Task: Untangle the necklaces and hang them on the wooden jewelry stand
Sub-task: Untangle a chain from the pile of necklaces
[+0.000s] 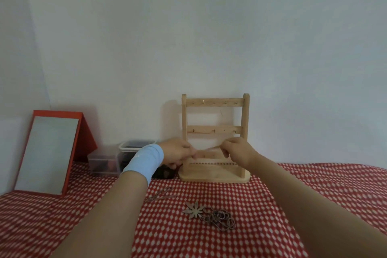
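Wooden jewelry stand (215, 138) just behind both hands, hooks bare. Left hand (178, 154) and right hand (236, 151) each pinch thin chain (209, 148), pulled straight between them, likely to hook it. Flower necklace (194, 210) and tangled chains (222, 219) lie below hands, waiting.

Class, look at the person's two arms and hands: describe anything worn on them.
The left arm has a light blue wristband around the wrist, just behind the left hand. The right arm is bare, and the right hand shows no visible ring, watch or sleeve.
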Demonstrator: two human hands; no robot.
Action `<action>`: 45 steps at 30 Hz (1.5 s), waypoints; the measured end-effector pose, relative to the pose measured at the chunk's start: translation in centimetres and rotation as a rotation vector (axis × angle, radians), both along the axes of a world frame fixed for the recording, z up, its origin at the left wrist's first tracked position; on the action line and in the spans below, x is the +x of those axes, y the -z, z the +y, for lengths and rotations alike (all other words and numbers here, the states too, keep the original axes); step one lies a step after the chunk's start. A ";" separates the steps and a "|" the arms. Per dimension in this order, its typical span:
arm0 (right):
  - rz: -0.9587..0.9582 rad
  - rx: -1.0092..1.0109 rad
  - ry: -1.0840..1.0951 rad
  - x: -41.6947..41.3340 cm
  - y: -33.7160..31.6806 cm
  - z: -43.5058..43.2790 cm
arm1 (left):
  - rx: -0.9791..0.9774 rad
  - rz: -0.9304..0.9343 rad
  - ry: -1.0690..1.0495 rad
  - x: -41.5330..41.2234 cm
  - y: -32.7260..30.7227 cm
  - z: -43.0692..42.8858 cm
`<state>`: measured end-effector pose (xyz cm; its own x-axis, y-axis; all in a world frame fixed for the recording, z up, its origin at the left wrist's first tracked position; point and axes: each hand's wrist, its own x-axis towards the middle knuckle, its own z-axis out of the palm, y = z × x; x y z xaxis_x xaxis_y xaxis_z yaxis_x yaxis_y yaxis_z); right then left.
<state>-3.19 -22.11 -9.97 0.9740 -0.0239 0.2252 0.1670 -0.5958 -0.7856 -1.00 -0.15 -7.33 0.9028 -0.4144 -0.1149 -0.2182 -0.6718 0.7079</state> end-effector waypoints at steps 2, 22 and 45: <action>-0.040 0.015 0.024 0.2 -0.4 -0.1 | -0.092 -0.205 -0.114 0.5 -1.0 -0.2; -0.486 -0.181 0.253 4.5 -5.6 0.6 | -0.243 -0.742 -0.423 5.5 -4.2 -0.5; -0.371 -0.302 0.340 3.1 -3.4 2.4 | -0.266 -0.485 -0.399 5.0 -1.5 -2.1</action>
<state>-0.11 -19.72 -6.56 0.7774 -0.2035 0.5952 0.1586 -0.8522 -0.4986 3.96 -2.22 -5.87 0.9159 0.0029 0.4013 -0.3244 -0.5835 0.7445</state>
